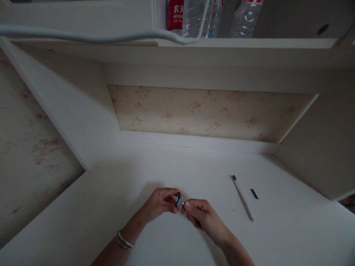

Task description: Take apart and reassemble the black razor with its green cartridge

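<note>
My left hand [161, 202] pinches a small black-and-silver piece [179, 201] by its dark side, thumb and fingers bent around it. From the other side, my right hand [205, 216] closes its thumb and forefinger on the piece's silver end. The piece is too small to name for certain. Both hands are just above the white desk [166, 244]. To their right lies a thin pale stick with a dark tip, like a toothbrush [243, 199]. Beside it is a short dark green strip [254, 194].
An overhead shelf [249, 43] crosses above the desk and carries several plastic bottles [246, 18], one with a red label [175, 14]. A pale cable [111, 37] hangs along the shelf's front. Side panels [72, 92] stand left and right, with floral wallpaper [194, 111] behind.
</note>
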The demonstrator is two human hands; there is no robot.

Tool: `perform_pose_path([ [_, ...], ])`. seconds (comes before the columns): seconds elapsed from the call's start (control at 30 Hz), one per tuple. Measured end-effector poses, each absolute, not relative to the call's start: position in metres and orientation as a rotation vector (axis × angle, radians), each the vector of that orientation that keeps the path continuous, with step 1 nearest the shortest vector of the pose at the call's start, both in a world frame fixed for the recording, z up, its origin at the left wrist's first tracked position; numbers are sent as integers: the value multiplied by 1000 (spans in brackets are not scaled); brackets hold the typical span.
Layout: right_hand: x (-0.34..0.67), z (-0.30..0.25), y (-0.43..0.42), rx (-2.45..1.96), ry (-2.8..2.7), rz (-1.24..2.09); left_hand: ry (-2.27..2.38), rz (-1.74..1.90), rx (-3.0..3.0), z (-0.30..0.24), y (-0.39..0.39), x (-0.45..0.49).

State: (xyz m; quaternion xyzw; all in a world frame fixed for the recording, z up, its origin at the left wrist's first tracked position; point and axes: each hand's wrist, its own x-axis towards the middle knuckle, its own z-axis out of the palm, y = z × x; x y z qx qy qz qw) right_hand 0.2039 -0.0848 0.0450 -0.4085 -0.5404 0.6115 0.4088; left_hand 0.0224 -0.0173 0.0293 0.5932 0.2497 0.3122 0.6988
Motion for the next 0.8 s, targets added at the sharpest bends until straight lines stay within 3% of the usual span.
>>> perform_pose_path([
  [0.57,219,40,-81,-978,-1282,1867,504,578,1351,29,-19,23],
  [0.8,208,43,-82,-1059,-1376,1581,659,759,1406,22,-14,23],
])
